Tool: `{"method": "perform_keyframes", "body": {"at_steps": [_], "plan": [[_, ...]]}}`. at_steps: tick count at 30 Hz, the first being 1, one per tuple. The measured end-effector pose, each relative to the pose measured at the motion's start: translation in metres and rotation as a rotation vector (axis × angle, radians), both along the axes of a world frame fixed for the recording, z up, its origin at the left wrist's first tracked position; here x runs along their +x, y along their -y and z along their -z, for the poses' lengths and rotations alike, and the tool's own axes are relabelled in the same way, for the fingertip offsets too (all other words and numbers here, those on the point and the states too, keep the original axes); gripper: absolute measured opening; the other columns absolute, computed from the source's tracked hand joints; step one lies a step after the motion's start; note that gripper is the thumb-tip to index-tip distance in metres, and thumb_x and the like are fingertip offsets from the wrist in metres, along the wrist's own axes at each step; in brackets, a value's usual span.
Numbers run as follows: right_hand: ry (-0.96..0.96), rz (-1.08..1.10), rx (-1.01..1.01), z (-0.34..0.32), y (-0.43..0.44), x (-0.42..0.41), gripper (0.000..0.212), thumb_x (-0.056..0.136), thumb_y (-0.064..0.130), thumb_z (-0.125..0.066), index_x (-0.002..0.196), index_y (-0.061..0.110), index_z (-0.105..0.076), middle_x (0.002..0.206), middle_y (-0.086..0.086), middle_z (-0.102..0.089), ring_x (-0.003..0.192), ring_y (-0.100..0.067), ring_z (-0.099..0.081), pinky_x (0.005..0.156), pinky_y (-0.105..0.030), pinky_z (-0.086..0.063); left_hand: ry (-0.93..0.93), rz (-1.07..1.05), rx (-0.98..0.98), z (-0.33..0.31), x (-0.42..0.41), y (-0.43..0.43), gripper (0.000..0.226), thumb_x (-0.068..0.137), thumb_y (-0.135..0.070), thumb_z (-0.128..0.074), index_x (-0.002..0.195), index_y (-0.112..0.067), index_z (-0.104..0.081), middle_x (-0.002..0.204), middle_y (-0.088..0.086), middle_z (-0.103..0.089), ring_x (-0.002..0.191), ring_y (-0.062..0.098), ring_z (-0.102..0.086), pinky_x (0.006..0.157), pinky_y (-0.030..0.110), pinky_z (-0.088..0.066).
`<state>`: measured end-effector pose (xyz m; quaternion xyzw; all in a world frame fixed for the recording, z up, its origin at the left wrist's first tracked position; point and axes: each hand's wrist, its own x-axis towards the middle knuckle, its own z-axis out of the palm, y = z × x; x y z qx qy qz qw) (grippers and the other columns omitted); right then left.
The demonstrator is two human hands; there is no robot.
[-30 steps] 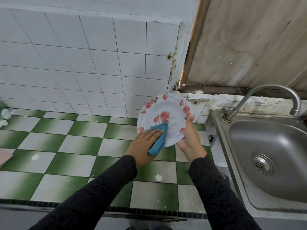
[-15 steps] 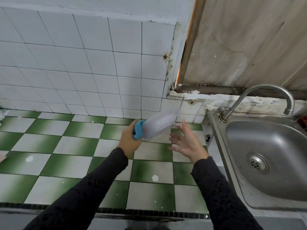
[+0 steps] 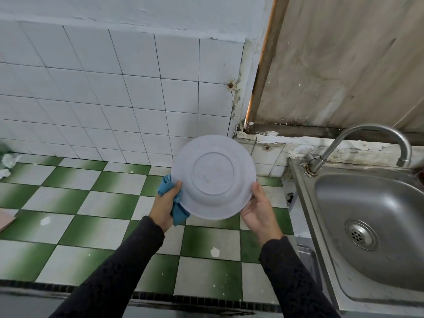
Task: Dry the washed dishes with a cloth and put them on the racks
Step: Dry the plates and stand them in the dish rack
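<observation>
A round plate (image 3: pixel 213 175) is held up above the counter with its plain white underside and foot ring facing me. My left hand (image 3: pixel 165 204) grips its lower left rim together with a bunched blue cloth (image 3: pixel 177 211), the thumb lying over the rim. My right hand (image 3: pixel 260 208) holds the lower right rim, thumb on the back face. The plate's flowered front is turned away and hidden.
Below lies a green-and-white checkered tile counter (image 3: pixel 96 216). A steel sink (image 3: pixel 371 228) with a curved tap (image 3: pixel 367 138) sits to the right. White wall tiles stand behind. Crumpled white scraps (image 3: pixel 8 161) lie at the far left edge.
The plate was flipped: its flowered face showed a second ago, its plain back shows now. My right hand let go mid-turn and has taken the rim again.
</observation>
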<state>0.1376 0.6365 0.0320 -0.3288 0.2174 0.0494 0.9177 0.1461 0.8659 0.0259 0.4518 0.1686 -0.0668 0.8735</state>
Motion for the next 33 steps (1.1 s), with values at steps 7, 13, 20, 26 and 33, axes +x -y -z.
{"method": "perform_keyframes", "body": {"at_steps": [7, 13, 20, 26, 33], "plan": [[0.125, -0.010, -0.091, -0.031, -0.004, 0.002, 0.040, 0.101, 0.032, -0.051, 0.138, 0.016, -0.057, 0.135, -0.011, -0.065, 0.127, -0.028, -0.060, 0.104, -0.053, -0.049, 0.024, -0.295, 0.449, 0.003, -0.010, 0.027, 0.026, 0.104, -0.034, -0.043, 0.111, -0.011, -0.053, 0.081, 0.000, -0.050, 0.074, 0.012, -0.049, 0.068, 0.026, -0.045], [0.127, -0.133, -0.342, -0.045, -0.026, -0.008, 0.026, 0.104, 0.030, -0.050, 0.119, 0.017, -0.067, 0.110, -0.003, -0.076, 0.103, -0.021, -0.071, 0.090, -0.039, -0.060, 0.545, 0.058, 0.784, -0.027, -0.023, 0.063, 0.052, 0.100, -0.041, -0.047, 0.145, -0.016, -0.041, 0.132, -0.001, -0.056, 0.121, 0.008, -0.054, 0.103, 0.023, -0.045], [0.096, -0.170, -0.317, -0.053, -0.027, -0.016, 0.026, 0.105, 0.025, -0.049, 0.112, 0.013, -0.072, 0.108, -0.010, -0.076, 0.094, -0.022, -0.074, 0.075, -0.031, -0.061, 0.853, 0.240, 1.161, -0.013, 0.009, 0.065, 0.063, 0.096, -0.031, -0.049, 0.154, -0.019, -0.027, 0.161, -0.004, -0.024, 0.149, 0.013, -0.018, 0.122, 0.045, -0.021], [0.042, -0.193, -0.396, -0.051, -0.025, -0.022, 0.027, 0.105, 0.032, -0.052, 0.113, 0.015, -0.072, 0.105, -0.010, -0.077, 0.094, -0.025, -0.074, 0.076, -0.035, -0.060, 0.478, 0.224, 1.014, -0.006, 0.015, 0.055, 0.063, 0.095, -0.044, -0.049, 0.151, -0.018, -0.034, 0.153, 0.000, -0.037, 0.140, 0.014, -0.036, 0.117, 0.044, -0.033], [0.060, -0.124, -0.281, -0.052, -0.023, -0.020, 0.037, 0.106, 0.034, -0.046, 0.127, 0.010, -0.065, 0.121, -0.017, -0.071, 0.103, -0.024, -0.072, 0.076, -0.033, -0.061, 0.914, 0.378, 1.307, -0.029, -0.002, 0.071, 0.062, 0.093, -0.033, -0.050, 0.151, -0.026, -0.032, 0.157, -0.007, -0.031, 0.147, 0.011, -0.021, 0.123, 0.039, -0.013]]}}
